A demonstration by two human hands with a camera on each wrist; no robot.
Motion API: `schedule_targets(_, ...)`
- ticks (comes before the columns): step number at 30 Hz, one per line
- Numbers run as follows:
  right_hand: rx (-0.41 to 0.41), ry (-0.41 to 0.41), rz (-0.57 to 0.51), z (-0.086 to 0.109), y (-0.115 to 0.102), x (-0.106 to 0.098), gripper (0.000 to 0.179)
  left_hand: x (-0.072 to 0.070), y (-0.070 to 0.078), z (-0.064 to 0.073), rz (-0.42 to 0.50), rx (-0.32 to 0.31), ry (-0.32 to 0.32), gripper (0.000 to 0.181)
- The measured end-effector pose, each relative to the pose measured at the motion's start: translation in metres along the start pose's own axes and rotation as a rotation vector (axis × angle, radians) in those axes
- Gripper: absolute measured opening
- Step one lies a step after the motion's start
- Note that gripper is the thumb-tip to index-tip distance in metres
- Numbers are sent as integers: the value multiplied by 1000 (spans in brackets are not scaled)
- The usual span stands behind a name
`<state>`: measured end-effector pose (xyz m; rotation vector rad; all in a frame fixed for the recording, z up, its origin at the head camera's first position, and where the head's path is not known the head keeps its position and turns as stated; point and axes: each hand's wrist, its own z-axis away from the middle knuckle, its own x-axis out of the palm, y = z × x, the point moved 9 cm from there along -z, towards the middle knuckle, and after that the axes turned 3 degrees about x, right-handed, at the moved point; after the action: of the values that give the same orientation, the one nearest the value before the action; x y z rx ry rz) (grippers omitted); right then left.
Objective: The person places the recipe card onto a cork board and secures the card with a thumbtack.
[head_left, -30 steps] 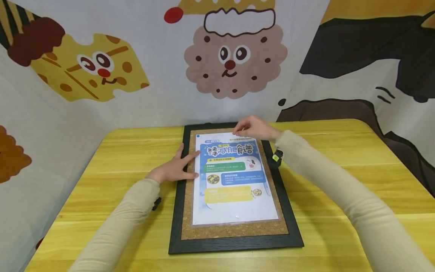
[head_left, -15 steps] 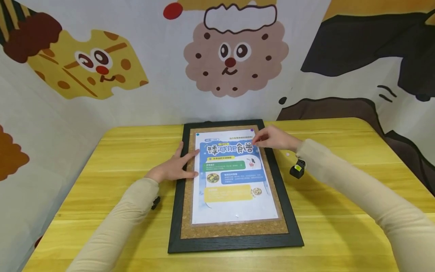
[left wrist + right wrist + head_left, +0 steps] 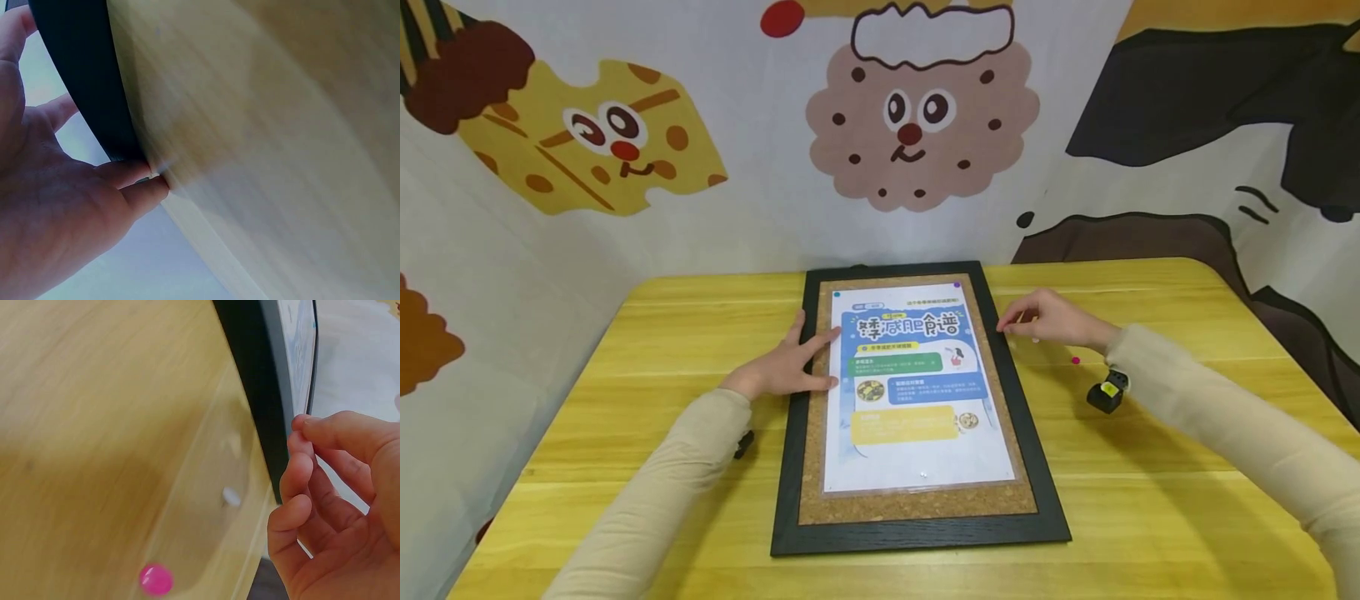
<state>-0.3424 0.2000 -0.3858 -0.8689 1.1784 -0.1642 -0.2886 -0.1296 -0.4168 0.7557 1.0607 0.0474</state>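
Observation:
A printed sheet (image 3: 917, 458) with a blue heading lies on a black-framed cork board (image 3: 917, 510). A blue push pin (image 3: 837, 294) sits at the sheet's top left corner, a purple push pin (image 3: 957, 285) at its top right. My left hand (image 3: 778, 367) rests with spread fingers across the board's left edge, fingertips on the sheet. Just off the right edge is my right hand (image 3: 1051, 320), its thumb and index fingertips together and the other fingers curled, with nothing visible in them. Below it on the table lie a white push pin (image 3: 231, 497) and a pink push pin (image 3: 156, 579).
The board lies on a yellow wood-grain table (image 3: 1150, 500). A patterned cloth (image 3: 760, 225) with cartoon food hangs right behind the table's back edge and along the left side. Small dark cameras are strapped to both wrists.
My right hand has moved from the sheet's top right corner rightwards off the board, uncovering the purple pin there. The left hand stays in place.

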Motion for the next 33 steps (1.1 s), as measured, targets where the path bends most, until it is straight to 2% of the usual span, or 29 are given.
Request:
schedule_targets(7,-20,28,8,15,12,-9,11,0,1,0,9,16,1,84)
schedule_targets(11,-2,36,27,21,21,-11,12,0,0,0,3,15,0,84)
schedule_targets(23,70,48,15,29,35,-11,13,1,0,-1,2,7,-1,83)
schedule_targets(33,46,63,8,31,41,-7,12,1,0,0,-9,1,-3,83)
